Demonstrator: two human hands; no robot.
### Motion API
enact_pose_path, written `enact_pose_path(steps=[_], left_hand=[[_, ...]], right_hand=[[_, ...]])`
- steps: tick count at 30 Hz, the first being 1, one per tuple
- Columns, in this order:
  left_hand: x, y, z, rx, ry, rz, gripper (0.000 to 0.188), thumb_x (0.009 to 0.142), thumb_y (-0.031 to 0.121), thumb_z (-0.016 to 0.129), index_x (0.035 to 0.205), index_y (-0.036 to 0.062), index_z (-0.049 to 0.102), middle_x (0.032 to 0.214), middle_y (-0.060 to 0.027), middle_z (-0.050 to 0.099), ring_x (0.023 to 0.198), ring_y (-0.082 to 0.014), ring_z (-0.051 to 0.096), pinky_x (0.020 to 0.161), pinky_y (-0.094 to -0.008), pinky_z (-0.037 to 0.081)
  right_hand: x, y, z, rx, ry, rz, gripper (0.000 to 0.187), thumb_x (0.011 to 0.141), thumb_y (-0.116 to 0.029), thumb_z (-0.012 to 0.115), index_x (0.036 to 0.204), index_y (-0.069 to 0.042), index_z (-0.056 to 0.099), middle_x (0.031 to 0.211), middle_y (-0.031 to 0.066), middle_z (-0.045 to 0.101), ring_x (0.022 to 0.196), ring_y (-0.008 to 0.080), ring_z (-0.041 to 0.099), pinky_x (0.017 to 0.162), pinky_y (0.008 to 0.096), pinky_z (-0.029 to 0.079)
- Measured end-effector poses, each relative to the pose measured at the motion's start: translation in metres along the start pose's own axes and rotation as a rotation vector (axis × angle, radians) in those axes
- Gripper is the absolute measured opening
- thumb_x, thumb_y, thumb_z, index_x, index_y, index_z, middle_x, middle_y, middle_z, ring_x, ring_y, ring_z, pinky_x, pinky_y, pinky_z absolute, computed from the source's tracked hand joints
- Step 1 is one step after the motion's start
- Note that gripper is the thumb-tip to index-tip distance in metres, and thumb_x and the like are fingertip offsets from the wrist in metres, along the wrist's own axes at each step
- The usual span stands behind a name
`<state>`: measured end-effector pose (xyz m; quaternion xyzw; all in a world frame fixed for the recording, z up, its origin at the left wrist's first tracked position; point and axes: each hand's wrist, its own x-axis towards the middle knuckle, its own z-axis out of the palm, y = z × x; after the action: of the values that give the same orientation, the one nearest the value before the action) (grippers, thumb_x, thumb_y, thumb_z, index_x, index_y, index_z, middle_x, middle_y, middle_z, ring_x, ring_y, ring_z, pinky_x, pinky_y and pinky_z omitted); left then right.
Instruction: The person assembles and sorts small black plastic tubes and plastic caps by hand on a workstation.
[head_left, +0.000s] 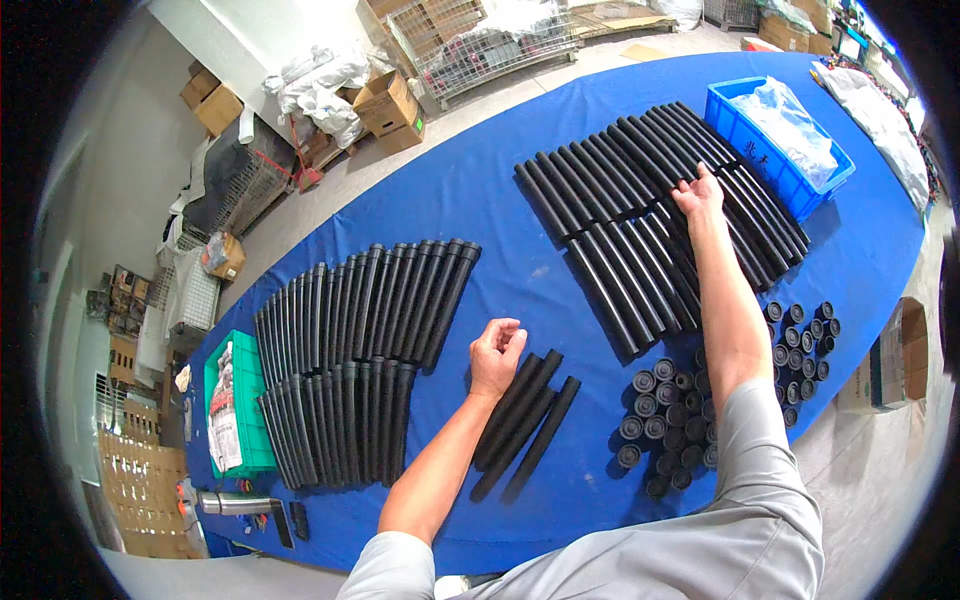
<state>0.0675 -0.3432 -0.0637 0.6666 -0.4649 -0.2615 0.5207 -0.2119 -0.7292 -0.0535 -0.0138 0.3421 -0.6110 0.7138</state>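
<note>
Black tubes (640,150) in two close-set rows, R side of blue-covered counter (440,200); R hand (698,190) over them, contact unclear. L hand (495,358), fingers (507,328) curled, just beside upper ends of a few loose tubes (540,425) nr ctr. L batch (392,305): more black tubes, also 2 rows. Round black caps (645,402) grouped nr R forearm (735,320). Blue crate (728,115) w/ clear plastic bag (785,125), upper R; green crate (258,435) w/ white bag (223,410), far L; metal flask (235,504) nr lower L edge.
</note>
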Motion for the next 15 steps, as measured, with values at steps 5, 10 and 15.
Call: enact_pose_path(steps=[5,10,15], left_hand=[[-0.006,-0.001,0.000,0.017,0.038,0.016,0.017,0.088,0.010,0.070,0.101,0.0000,0.066,0.084,-0.0023,0.068,0.075,-0.0076,0.062,0.070,-0.0247,0.052],[-0.007,0.005,0.005,0.041,0.033,0.009,0.019,0.087,0.014,0.072,0.100,0.0004,0.067,0.081,-0.0021,0.068,0.073,-0.0071,0.060,0.067,-0.0248,0.050],[-0.002,0.000,0.015,0.077,0.019,0.097,0.024,0.087,0.021,0.071,0.099,0.0008,0.067,0.080,-0.0076,0.070,0.073,-0.0137,0.066,0.069,-0.0299,0.053]], right_hand=[[-0.017,0.006,0.002,-0.023,-0.024,-0.049,0.067,0.100,-0.037,0.056,0.155,-0.013,0.024,0.160,0.0128,0.029,0.142,0.0367,0.030,0.117,0.0618,0.009],[-0.035,-0.007,-0.001,-0.109,-0.026,-0.114,0.048,0.099,-0.038,0.059,0.139,-0.016,0.045,0.144,0.0119,0.049,0.119,0.0376,0.053,0.112,0.0679,0.015],[-0.057,-0.058,-0.014,-0.205,-0.086,-0.117,0.017,0.095,-0.031,0.066,0.099,-0.014,0.064,0.095,0.0054,0.067,0.090,0.0285,0.063,0.091,0.0517,0.050]])
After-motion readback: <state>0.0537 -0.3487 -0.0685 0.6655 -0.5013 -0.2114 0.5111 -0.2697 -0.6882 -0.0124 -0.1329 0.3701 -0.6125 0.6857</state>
